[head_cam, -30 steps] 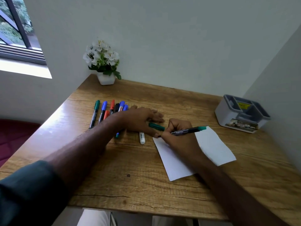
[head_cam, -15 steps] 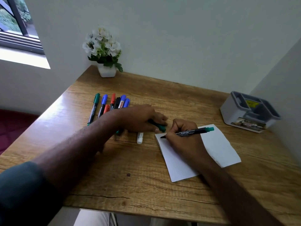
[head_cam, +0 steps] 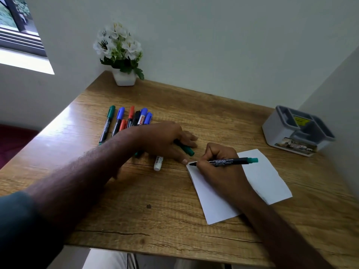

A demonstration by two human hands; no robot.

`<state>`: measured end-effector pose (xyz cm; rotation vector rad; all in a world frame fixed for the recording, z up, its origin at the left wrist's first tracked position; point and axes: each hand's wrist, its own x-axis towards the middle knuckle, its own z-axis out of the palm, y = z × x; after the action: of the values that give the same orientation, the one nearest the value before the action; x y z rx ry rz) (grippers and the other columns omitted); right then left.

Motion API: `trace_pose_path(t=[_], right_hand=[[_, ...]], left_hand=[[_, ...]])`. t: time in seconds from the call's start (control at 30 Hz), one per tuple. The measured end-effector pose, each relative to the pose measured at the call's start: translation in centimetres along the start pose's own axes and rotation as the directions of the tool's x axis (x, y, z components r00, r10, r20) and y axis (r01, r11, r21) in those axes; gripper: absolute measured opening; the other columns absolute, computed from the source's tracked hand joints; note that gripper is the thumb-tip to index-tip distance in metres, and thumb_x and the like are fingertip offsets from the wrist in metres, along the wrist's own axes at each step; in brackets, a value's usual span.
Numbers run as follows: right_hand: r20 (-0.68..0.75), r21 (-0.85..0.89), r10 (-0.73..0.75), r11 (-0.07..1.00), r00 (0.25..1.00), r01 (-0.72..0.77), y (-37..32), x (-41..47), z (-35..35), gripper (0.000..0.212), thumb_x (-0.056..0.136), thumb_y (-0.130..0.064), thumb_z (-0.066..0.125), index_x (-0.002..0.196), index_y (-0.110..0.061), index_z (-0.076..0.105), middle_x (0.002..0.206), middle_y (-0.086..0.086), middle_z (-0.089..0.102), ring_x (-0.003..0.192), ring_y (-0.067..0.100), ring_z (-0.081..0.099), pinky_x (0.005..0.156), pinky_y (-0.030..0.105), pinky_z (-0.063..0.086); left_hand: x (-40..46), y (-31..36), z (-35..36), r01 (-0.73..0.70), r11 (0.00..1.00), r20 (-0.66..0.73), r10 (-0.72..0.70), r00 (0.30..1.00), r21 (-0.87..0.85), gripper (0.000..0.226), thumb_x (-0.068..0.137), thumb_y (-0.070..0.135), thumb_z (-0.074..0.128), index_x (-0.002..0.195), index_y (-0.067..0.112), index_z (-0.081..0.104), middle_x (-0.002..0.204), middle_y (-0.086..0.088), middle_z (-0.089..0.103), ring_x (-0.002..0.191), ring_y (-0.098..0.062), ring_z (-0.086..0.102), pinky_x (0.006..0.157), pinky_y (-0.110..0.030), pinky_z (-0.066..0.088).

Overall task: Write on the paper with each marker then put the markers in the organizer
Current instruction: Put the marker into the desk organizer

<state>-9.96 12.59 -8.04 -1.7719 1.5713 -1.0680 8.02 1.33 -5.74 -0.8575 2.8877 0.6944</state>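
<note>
Head view: our right hand (head_cam: 219, 169) grips the green marker (head_cam: 223, 162), tip on the blank paper (head_cam: 266, 177). Our left hand (head_cam: 165, 140) holds its cap (head_cam: 187, 149). We think every marker still needs writing; the organizer (head_cam: 275, 129) looks empty.

No text can be read with certainty. The black marker (head_cam: 225, 162) over the paper (head_cam: 266, 177) carries fine white print, too small to read. Left of the paper, one blue-capped marker (head_cam: 142, 118) bears a red label, illegible. Right of the paper, the organizer (head_cam: 281, 131) carries a yellow sticker and a front label, both blurred.
</note>
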Motion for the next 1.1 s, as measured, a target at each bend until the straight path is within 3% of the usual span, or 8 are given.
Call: trace_pose_path(t=[0.2, 0.47, 0.8, 0.93, 1.1], right_hand=[[0.014, -0.032, -0.035, 0.999, 0.999, 0.036, 0.19, 0.04, 0.15, 0.028, 0.081, -0.009, 0.071, 0.059, -0.021, 0.057, 0.059, -0.013, 0.058, 0.058, 0.003, 0.053, 0.050, 0.014, 0.040], [0.009, -0.008, -0.046, 0.999, 0.999, 0.046, -0.14, 0.02, 0.32, 0.020, 0.071, -0.037, 0.063, 0.058, -0.024, 0.055, 0.058, -0.014, 0.058, 0.057, 0.002, 0.051, 0.050, 0.014, 0.039], [0.001, 0.014, -0.027, 1.000, 1.000, 0.027, 0.11, -0.05, 0.09, 0.024, 0.077, -0.022, 0.067, 0.059, -0.014, 0.055, 0.056, -0.010, 0.054, 0.056, 0.002, 0.047, 0.050, 0.019, 0.037], [0.023, -0.007, -0.052, 0.999, 0.998, 0.052, 0.05, -0.10, 0.25, 0.025, 0.079, -0.021, 0.067, 0.058, -0.020, 0.054, 0.057, -0.013, 0.055, 0.056, 0.003, 0.049, 0.049, 0.015, 0.037], [-0.007, -0.005, -0.029, 1.000, 1.000, 0.029, 0.13, 0.02, 0.12, 0.021, 0.082, -0.012, 0.068, 0.064, -0.008, 0.057, 0.059, -0.007, 0.056, 0.058, 0.004, 0.049, 0.050, 0.017, 0.037]], left_hand=[[0.19, -0.25, 0.24, 0.009, 0.997, -0.022, -0.011, 1.000, -0.072, 0.062, 0.087, 0.044, 0.066, 0.143, 0.031, 0.044, 0.155, 0.016, 0.031, 0.144, -0.003, 0.022, 0.118, -0.031, 0.006], [0.12, 0.07, 0.35, 0.030, 0.997, -0.040, -0.033, 0.999, -0.077, 0.061, 0.086, 0.042, 0.068, 0.142, 0.030, 0.045, 0.154, 0.016, 0.032, 0.144, -0.003, 0.022, 0.115, -0.027, 0.008], [-0.09, 0.47, 0.24, 0.040, 0.994, -0.051, -0.045, 0.998, -0.102, 0.062, 0.084, 0.039, 0.070, 0.141, 0.029, 0.048, 0.154, 0.015, 0.034, 0.144, -0.001, 0.021, 0.114, -0.024, 0.004], [-0.07, 0.41, 0.24, 0.047, 0.995, -0.055, -0.052, 0.997, -0.084, 0.062, 0.085, 0.041, 0.070, 0.141, 0.030, 0.047, 0.154, 0.017, 0.034, 0.143, -0.001, 0.023, 0.114, -0.025, 0.005], [-0.19, 0.54, 0.02, 0.055, 0.993, -0.035, -0.058, 0.998, -0.102, 0.061, 0.085, 0.040, 0.070, 0.141, 0.030, 0.047, 0.154, 0.015, 0.034, 0.143, -0.002, 0.022, 0.112, -0.024, 0.005]])
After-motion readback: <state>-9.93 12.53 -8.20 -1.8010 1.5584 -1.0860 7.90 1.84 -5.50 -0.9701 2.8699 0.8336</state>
